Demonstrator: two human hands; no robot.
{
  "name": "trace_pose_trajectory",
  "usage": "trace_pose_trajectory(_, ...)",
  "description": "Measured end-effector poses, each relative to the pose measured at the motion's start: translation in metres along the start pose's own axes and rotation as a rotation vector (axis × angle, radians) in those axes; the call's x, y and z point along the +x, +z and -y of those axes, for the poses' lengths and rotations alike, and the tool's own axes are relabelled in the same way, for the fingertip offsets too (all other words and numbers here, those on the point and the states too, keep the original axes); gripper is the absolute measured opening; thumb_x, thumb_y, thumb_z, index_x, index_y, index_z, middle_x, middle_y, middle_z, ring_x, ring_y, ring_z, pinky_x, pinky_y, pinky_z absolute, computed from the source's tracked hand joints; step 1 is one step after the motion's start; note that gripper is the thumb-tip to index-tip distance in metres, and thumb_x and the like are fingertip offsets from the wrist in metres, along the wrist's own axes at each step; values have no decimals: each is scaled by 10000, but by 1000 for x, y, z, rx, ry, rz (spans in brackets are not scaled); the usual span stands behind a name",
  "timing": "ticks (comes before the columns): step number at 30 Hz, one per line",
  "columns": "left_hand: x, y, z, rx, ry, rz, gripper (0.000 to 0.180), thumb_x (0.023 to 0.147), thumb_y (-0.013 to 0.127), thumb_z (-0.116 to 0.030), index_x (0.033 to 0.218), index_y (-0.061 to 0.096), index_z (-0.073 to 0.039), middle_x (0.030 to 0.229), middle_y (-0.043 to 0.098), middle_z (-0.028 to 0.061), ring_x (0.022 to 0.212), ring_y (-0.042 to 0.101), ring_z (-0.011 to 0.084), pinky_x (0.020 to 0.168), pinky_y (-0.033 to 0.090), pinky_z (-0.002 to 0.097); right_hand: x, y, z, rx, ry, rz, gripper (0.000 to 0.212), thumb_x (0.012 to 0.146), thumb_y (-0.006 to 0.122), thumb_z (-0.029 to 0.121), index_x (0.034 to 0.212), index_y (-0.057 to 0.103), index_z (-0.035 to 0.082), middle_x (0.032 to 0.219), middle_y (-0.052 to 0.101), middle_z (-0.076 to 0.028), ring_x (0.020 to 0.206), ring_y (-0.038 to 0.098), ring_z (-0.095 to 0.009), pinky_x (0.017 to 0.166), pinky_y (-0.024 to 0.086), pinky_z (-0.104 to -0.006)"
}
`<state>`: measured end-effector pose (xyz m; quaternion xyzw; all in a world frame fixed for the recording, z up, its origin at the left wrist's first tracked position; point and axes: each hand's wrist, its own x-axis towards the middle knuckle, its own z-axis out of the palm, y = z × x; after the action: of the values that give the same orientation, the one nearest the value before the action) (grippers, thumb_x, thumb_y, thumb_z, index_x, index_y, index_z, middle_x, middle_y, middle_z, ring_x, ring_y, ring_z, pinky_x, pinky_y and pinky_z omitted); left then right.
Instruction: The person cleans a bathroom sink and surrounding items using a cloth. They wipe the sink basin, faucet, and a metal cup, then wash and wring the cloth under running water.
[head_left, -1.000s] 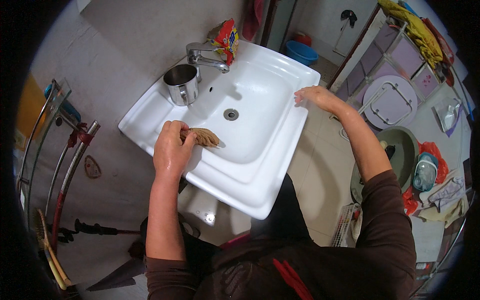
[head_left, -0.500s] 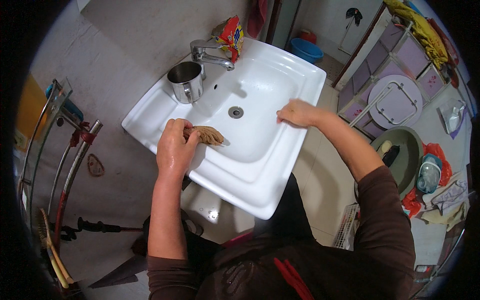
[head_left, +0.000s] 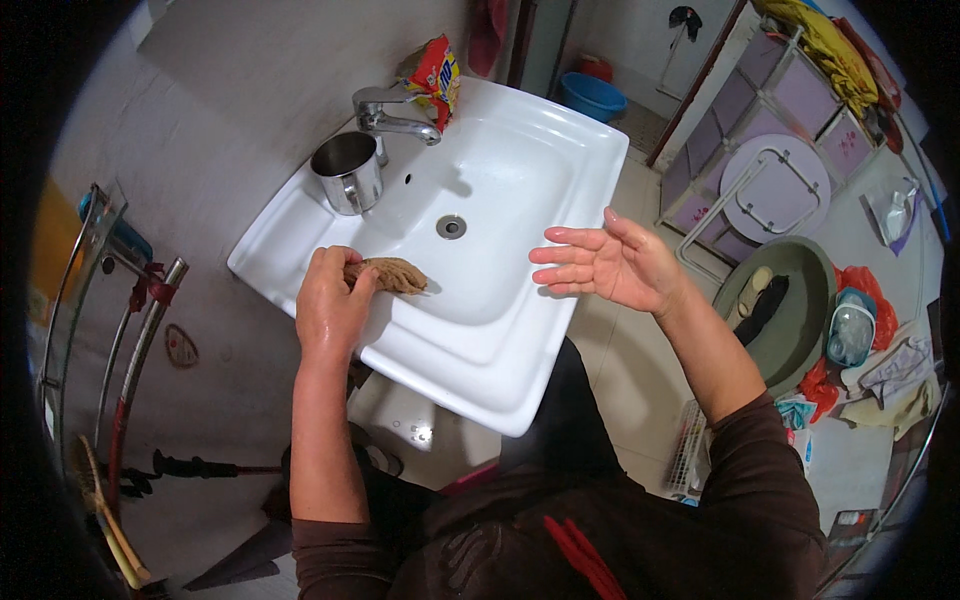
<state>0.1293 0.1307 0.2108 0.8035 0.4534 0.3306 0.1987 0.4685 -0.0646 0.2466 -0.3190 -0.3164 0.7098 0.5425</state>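
Note:
My left hand (head_left: 330, 298) is closed around a bunched brown cloth (head_left: 398, 276) at the left front rim of the white sink (head_left: 480, 390). Part of the cloth hangs over the basin side; what lies under my palm is hidden. Above the sink's right rim, my right hand (head_left: 615, 262) is held up with fingers stretched and thumb apart, holding nothing. A metal mug (head_left: 347, 178) stands on the back left corner of the sink, next to the chrome faucet (head_left: 390, 115). The drain hole (head_left: 451, 227) shows in the bare basin floor.
A red and yellow packet (head_left: 435, 78) leans behind the faucet. On the right are a grey-green basin (head_left: 790, 335) with dark and pale items, a folded round stool (head_left: 775, 187) and a lilac cabinet (head_left: 770, 100). A metal-framed rack (head_left: 140, 340) stands at the left; a blue tub (head_left: 592, 97) sits farther back.
My right hand has turned over from a loosely curled, palm-down pose at the sink's right rim to a spread, palm-showing one. The left hand stays on the cloth. The whole view has shifted slightly.

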Motion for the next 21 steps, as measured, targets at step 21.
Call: trace_pose_trajectory(21,1,5,7,-91,-35,-46,249,891,794,-190,1054,681,-39,1046,671,116,899,684,300,820,544,415,-62,-52,-50,347,-487,-185,697,1124,395,526,1491,505,-57,1490,552,-285,1405,521,-431,1213,388,-555)
